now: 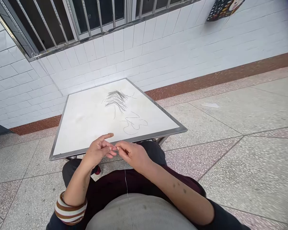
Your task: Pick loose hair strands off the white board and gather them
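Observation:
My left hand (100, 149) and my right hand (133, 155) meet fingertip to fingertip just in front of the table's near edge. On the left, thumb and fingers are pinched while one finger points out over the tabletop; whatever lies in that pinch is too small to make out. My right thumb and forefinger also press together. A thin pale thread (126, 180) hangs from beneath my right hand toward my lap. Beyond the hands, a bundle of dark thin strands (116, 99) lies on the white table (86, 118), with several loose curved strands (134, 124) nearer to me.
The table has a grey metal rim (156, 133) and stands by a white tiled wall (124, 57). Above it is a barred window (86, 19). A patterned bag (222, 10) hangs at upper right. A pale scrap (210, 105) lies on the speckled floor (259, 166).

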Demonstrator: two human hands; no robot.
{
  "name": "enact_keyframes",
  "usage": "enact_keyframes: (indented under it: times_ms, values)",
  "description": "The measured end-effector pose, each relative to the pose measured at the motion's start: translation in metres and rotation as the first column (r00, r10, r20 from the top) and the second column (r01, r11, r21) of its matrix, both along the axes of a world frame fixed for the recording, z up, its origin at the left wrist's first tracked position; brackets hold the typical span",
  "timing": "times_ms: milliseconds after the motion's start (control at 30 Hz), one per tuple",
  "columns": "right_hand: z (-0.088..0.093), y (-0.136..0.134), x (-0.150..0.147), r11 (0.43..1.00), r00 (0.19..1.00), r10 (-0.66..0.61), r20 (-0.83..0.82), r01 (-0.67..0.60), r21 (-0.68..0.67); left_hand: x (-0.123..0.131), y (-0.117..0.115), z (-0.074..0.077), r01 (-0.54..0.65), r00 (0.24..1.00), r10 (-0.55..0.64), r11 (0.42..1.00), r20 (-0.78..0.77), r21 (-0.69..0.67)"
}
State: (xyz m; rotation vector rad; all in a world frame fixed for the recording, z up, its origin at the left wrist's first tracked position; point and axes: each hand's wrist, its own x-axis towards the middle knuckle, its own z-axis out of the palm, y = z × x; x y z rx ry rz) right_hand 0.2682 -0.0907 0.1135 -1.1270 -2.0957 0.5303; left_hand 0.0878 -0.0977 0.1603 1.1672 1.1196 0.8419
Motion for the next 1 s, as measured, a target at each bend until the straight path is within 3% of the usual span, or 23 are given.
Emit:
enact_keyframes:
  times_ms: [467, 1000]
  values:
    - [-0.007, 0.001, 0.003, 0.997, 0.998, 0.067, 0.017, -0.068, 0.030, -0.006, 0.003, -0.004, 0.079, 0.997, -0.079, 0.996, 0.011, -0.032]
    - [-0.015, 0.001, -0.001, 0.993, 0.992, -0.074, 0.103, 0.063, 0.102, 0.006, -0.004, -0.007, 0.033, 0.981, -0.027, 0.999, -0.191, 0.030]
